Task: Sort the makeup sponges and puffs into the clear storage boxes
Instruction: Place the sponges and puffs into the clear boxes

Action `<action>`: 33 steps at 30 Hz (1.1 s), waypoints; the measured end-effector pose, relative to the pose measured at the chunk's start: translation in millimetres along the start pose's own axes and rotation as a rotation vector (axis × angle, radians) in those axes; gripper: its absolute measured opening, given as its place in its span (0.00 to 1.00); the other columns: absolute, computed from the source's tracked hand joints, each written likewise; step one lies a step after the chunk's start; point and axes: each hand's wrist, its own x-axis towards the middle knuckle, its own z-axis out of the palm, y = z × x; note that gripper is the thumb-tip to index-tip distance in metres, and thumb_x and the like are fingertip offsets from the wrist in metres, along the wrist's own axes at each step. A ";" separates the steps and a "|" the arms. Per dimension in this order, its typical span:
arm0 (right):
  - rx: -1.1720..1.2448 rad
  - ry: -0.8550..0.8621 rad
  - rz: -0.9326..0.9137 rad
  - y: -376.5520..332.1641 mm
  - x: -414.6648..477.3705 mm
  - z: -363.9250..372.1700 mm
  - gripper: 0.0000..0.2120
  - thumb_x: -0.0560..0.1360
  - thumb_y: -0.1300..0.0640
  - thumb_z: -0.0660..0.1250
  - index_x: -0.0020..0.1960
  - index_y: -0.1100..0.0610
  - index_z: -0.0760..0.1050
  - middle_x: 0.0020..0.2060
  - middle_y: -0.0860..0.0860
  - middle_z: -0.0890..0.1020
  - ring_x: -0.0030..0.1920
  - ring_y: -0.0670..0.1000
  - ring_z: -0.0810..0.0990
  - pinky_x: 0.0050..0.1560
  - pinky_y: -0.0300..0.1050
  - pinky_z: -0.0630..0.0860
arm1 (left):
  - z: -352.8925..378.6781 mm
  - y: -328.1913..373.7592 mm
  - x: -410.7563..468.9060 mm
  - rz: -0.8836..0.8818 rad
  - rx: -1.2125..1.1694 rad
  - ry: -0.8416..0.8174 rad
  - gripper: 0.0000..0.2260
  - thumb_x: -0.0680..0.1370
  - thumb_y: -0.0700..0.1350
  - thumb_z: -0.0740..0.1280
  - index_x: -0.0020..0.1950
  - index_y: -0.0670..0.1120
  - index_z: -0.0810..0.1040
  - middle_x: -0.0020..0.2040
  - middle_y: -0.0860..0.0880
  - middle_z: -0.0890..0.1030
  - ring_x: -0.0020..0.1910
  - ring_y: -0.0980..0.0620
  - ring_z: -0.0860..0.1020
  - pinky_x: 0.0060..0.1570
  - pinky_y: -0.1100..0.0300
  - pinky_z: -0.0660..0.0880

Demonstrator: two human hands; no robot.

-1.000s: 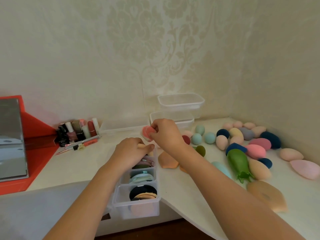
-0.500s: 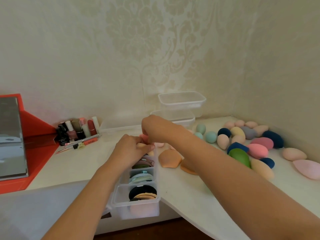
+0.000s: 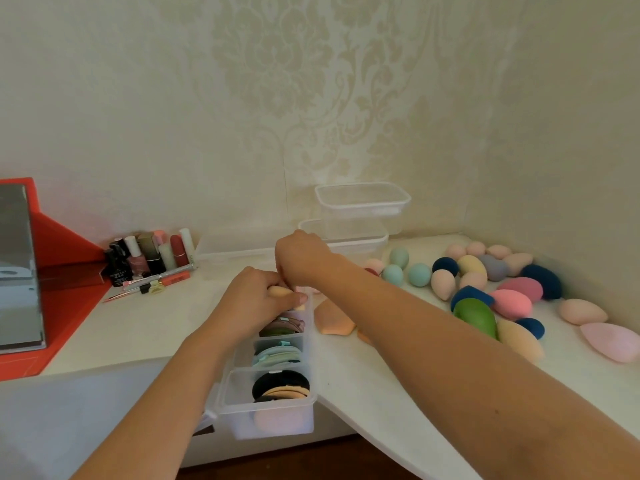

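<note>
The near end of the long clear box [image 3: 242, 414] seems to be stuck out past the edge of the tabletop [image 3: 367, 386]. The box could be tipped off and the puffs spilled if that end is pushed down or bumped by an arm. Black and peach puffs [image 3: 280, 386] are stacked in the nearest part, and blue and green puffs [image 3: 277, 355] in the next. The stacks are high, so a puff could be popped back out if one more is squeezed in. At the far part of the box a peach puff [image 3: 278, 292] is held by the left hand [image 3: 249, 306]. The fingers are curled round it and the thumb is laid along its side. It could be bent or left sticking up if it is pressed in crooked. The right hand [image 3: 301, 258] is held just above and behind the left one, with the wrist raised and the fingers curled down toward the same part. A bit of pink is seen under them, but it cannot be told if anything is pinched there. With both hands crowded over one small part, one thing could be knocked out by the other. Farther off, a flat peach piece [image 3: 332, 322] is laid just beside the box. Many egg-shaped sponges, such as a green sponge [image 3: 476, 317], are spread to the right and not yet sorted. They could be rolled away if brushed by the right arm. Two empty boxes [image 3: 363, 221] are stacked by the wall.
</note>
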 end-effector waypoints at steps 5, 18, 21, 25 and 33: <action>-0.025 0.100 -0.085 -0.2 1.6 8.6 0.05 0.73 0.60 0.63 0.43 0.56 0.78 0.41 0.51 0.70 0.55 0.55 0.71 0.48 0.45 0.61 | -1.7 -3.1 0.2 -0.028 0.002 0.010 0.07 0.69 0.52 0.74 0.38 0.49 0.83 0.32 0.52 0.82 0.32 0.58 0.78 0.30 0.67 0.67; -0.185 -0.476 -0.090 -2.6 14.8 -20.3 0.10 0.73 0.59 0.69 0.53 0.57 0.79 0.42 0.50 0.76 0.47 0.54 0.75 0.54 0.46 0.74 | 0.8 2.3 -1.3 -0.106 -0.019 0.085 0.11 0.67 0.55 0.76 0.42 0.50 0.83 0.34 0.54 0.81 0.34 0.59 0.77 0.30 0.66 0.66; -0.231 -0.470 -0.078 -7.8 17.9 -15.8 0.08 0.74 0.60 0.67 0.53 0.59 0.77 0.39 0.51 0.74 0.46 0.54 0.74 0.54 0.48 0.72 | 0.5 2.4 -3.4 -0.068 -0.040 0.128 0.11 0.66 0.52 0.77 0.44 0.49 0.83 0.39 0.54 0.80 0.38 0.57 0.76 0.33 0.70 0.65; -0.219 -0.503 -0.079 -7.8 17.8 -16.5 0.05 0.76 0.62 0.63 0.51 0.59 0.75 0.44 0.53 0.75 0.47 0.55 0.74 0.54 0.47 0.71 | 0.4 0.6 -3.6 -0.040 -0.037 0.142 0.12 0.65 0.51 0.77 0.44 0.50 0.80 0.46 0.53 0.77 0.41 0.58 0.74 0.35 0.70 0.64; 0.520 -0.175 0.003 37.4 -15.9 -27.2 0.07 0.70 0.53 0.73 0.47 0.54 0.84 0.42 0.49 0.84 0.43 0.48 0.80 0.45 0.38 0.74 | 2.9 -7.8 3.2 -0.055 -0.034 0.065 0.13 0.66 0.54 0.76 0.46 0.50 0.79 0.42 0.56 0.79 0.41 0.58 0.76 0.39 0.62 0.72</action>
